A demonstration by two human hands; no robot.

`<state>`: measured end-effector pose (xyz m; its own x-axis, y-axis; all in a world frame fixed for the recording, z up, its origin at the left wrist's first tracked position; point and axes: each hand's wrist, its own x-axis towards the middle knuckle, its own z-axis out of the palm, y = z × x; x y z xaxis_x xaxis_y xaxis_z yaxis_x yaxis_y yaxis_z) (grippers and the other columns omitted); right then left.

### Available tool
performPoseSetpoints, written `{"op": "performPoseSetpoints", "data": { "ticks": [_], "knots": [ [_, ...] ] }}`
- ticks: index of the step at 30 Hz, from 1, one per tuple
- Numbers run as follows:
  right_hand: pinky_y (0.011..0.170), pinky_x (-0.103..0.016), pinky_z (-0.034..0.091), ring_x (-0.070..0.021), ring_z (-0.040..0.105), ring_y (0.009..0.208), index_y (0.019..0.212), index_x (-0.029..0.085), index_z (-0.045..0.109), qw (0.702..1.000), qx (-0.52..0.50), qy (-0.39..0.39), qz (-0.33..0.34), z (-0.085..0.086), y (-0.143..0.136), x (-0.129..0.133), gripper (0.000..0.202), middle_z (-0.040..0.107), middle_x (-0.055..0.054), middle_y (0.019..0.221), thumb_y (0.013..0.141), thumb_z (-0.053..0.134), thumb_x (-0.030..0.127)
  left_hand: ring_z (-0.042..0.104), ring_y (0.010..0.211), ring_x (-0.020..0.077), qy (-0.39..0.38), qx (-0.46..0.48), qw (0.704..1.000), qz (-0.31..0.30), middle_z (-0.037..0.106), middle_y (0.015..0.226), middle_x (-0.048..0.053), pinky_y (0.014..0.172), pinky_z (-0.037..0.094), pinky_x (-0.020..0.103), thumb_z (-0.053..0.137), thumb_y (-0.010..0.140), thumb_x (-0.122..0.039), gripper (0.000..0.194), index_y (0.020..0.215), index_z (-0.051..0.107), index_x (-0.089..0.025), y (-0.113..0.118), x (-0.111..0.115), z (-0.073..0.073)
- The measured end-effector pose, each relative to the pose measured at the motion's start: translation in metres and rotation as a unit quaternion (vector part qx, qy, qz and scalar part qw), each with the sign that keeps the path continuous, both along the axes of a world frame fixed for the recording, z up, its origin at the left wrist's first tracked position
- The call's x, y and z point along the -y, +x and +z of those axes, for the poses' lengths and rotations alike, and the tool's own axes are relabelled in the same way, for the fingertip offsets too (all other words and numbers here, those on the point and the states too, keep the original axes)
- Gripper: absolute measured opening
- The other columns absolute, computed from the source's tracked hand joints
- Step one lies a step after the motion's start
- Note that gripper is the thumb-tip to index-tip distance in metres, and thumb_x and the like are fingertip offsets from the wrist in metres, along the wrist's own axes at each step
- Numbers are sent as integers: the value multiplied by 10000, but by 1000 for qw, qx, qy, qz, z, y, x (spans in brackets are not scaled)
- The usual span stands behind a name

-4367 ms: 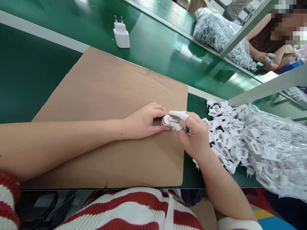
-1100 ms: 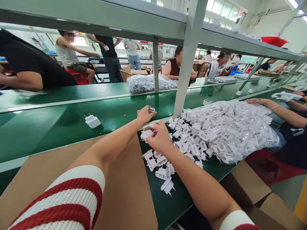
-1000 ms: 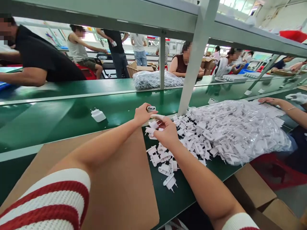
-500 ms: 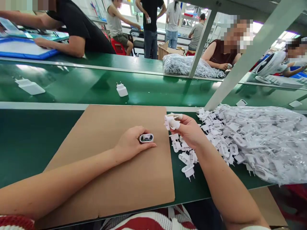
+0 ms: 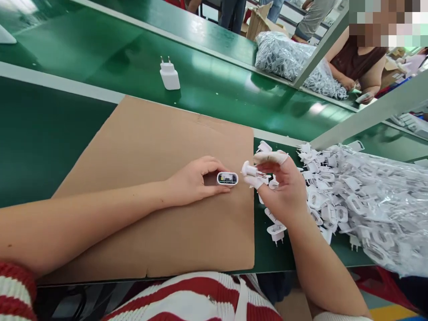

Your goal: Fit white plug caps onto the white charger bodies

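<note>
Over the cardboard sheet [image 5: 160,147], my left hand [image 5: 197,180] grips a white charger housing [image 5: 227,178] between thumb and fingers. Its open oval end faces me and shows electronic parts inside. Just to the right, my right hand [image 5: 282,183] holds a small white plug piece [image 5: 250,169] with metal pins, between thumb and forefinger. White covers wrap some fingertips of that hand. The plug piece and the housing are apart by a small gap. Loose white plug pieces [image 5: 276,232] lie on the green table beneath and beside my right hand.
A large clear bag of white plug pieces [image 5: 384,209] spills out at the right. One white charger [image 5: 170,76] lies on the green belt [image 5: 214,93] beyond the cardboard. Slanted metal posts [image 5: 364,107] rise at the right. Across the belt sits a person [image 5: 357,62] beside another bag [image 5: 284,55].
The view has tilted down and turned. My right hand has turned, and the plug piece now shows its pins near the housing. My left hand still holds the housing.
</note>
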<state>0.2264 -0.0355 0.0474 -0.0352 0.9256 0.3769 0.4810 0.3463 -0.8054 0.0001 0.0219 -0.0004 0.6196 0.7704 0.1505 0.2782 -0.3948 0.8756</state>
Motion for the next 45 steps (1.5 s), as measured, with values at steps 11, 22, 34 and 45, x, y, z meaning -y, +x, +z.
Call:
{"op": "performPoseSetpoints", "data": {
  "ticks": [11, 22, 34, 45],
  "knots": [
    [792, -365, 581, -225, 691, 950, 1246, 253, 696, 962, 244, 111, 63, -14, -20, 0, 325, 767, -63, 1009, 976, 556, 140, 646, 960, 218, 22, 20, 1000, -2, 705, 995, 33, 877, 525, 304, 753, 883, -459, 283, 1029, 765, -217, -1, 0, -1],
    [724, -320, 579, -203, 701, 865, 1093, 218, 726, 958, 244, 140, 49, -14, -26, -2, 238, 773, -50, 931, 951, 571, 107, 618, 917, 164, 40, 37, 998, -8, 680, 933, 21, 824, 487, 239, 779, 876, -360, 200, 961, 759, -180, -1, 1, -1],
    [762, -301, 540, -185, 652, 739, 909, 215, 698, 929, 332, 165, 17, -9, -33, 1, 310, 684, -24, 751, 833, 491, -3, 615, 897, 171, 47, 32, 998, -7, 675, 911, 22, 808, 473, 255, 753, 892, -378, 203, 913, 748, -176, 0, 2, -1],
    [754, -273, 521, -189, 722, 917, 1095, 243, 735, 975, 220, -15, 4, -14, -28, 1, 317, 774, -15, 987, 836, 621, 102, 645, 915, 206, 50, 8, 999, -4, 700, 980, 43, 828, 500, 292, 722, 910, -455, 325, 1083, 722, -179, 0, 3, -1]
  ]
}}
